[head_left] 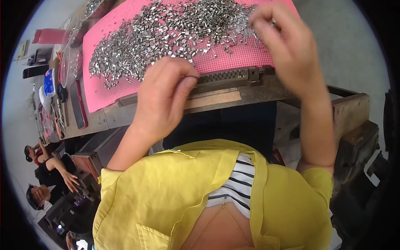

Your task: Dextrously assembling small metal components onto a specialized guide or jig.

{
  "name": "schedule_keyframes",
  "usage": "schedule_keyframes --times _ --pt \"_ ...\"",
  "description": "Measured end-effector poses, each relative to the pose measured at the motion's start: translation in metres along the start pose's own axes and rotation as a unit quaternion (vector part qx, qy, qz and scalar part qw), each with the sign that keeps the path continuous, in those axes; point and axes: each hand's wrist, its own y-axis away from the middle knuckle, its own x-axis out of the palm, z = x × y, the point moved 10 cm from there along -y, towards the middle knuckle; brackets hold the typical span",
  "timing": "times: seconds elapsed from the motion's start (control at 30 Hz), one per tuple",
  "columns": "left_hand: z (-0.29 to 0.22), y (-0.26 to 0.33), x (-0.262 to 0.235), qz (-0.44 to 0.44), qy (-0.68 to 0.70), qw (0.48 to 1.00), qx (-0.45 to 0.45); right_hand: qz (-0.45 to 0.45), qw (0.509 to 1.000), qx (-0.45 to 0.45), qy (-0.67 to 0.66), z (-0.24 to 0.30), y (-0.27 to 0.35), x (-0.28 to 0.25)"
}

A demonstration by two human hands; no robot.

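Observation:
My left hand (163, 93) is closed, thumb against bent fingers, at the front edge of a pink textured mat (216, 62). Its fingertips meet the left part of a long dark metal rail (223, 76) with a row of slots; whatever they pinch is hidden. Over the mat's right side, my right hand (293, 52) curls thumb and forefinger together beside a heap of thin metal pins (243, 27). Nothing between those fingertips can be made out. Small shiny metal pieces (166, 31) spread across the mat, beyond my left hand.
Clear tubs of metal parts (71, 64) stand left of the mat. Near them lie a dark red-edged flat case (78, 104), a blue-and-white packet (49, 83) and hand tools. Two people (54, 171) sit at the lower left. A wooden drawer unit (352, 112) stands at the right.

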Motion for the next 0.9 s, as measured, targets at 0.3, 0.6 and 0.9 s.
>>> schedule_keyframes --times 0.3,0.6,0.9 --pt "-0.012 -0.006 0.008 -0.065 -0.037 0.994 0.074 -0.028 0.994 -0.080 0.067 0.023 0.074 0.045" --pt "-0.005 -0.002 0.016 -0.058 -0.076 0.992 0.076 -0.026 0.985 -0.107 0.132 0.028 0.072 0.058" --pt "-0.016 -0.013 0.038 -0.067 -0.104 0.983 0.133 -0.069 0.990 -0.101 0.069 0.012 0.071 0.044"
